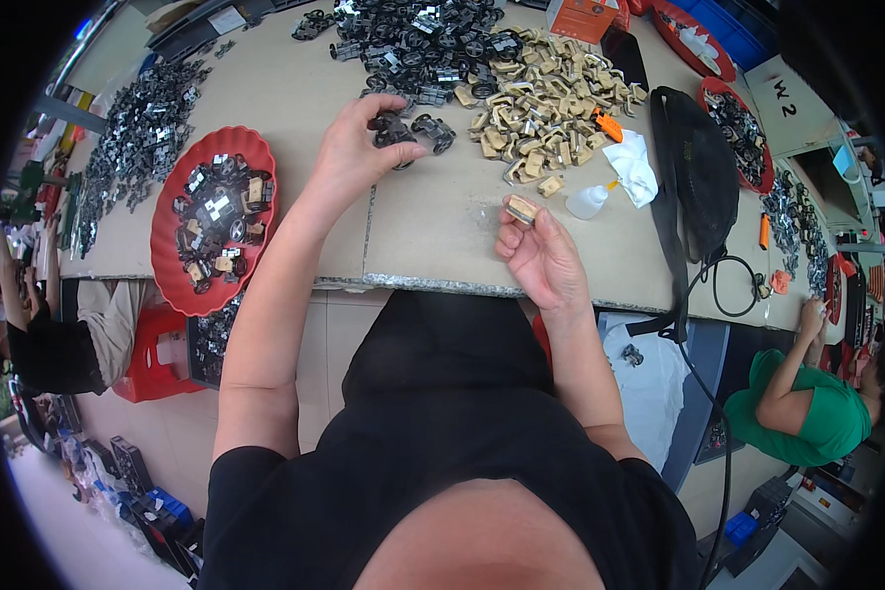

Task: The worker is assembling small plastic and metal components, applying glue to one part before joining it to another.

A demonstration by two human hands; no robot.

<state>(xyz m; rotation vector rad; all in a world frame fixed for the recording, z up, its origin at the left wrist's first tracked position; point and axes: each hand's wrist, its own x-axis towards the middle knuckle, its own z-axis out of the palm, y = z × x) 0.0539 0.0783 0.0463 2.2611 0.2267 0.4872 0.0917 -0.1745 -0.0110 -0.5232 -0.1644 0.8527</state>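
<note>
Two hands I watched

Right hand [544, 261] pinched a tan shell [522, 208], probably light, stiff, best held by its sides; left hand [352, 143] curled round a black chassis [389, 127], grip unclear.

Left fingers [381, 102] curve C-like; right fingers [551, 233] pinch (palm-up).

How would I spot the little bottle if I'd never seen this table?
On the table, find the heap of tan parts. On its near side, beside the white tissue, is the bottle: rounded, whitish and, unlike its neighbours, yellow-tipped.
</note>
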